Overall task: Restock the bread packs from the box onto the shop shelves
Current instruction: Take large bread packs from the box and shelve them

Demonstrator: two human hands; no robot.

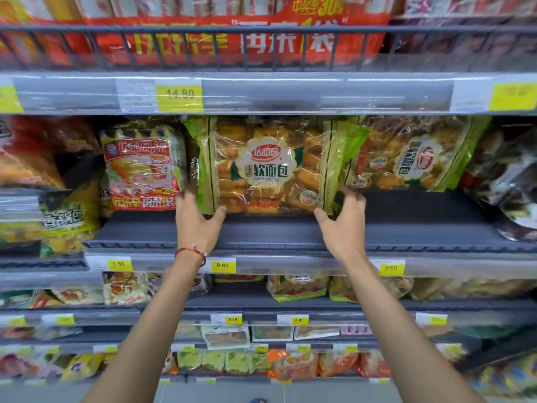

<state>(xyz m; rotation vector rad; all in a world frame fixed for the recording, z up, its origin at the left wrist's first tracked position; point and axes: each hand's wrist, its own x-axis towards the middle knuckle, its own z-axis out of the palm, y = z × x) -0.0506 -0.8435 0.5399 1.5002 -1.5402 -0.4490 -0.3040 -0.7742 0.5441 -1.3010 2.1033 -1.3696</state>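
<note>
A green-edged clear bread pack [268,167] full of small golden loaves stands upright on the dark grey shelf [279,231] at eye level. My left hand [197,216], with a red string on the wrist, grips its lower left corner. My right hand [343,219] holds its lower right corner. A second pack of the same bread [412,158] lies turned sideways just to the right. The box is not in view.
A red-and-white bread pack [142,167] stands close on the left. Yellow-green packs [66,222] fill the far left. Bare shelf runs to the right of my right hand. A wire rail [261,48] fronts the shelf above. Lower shelves hold several more packs.
</note>
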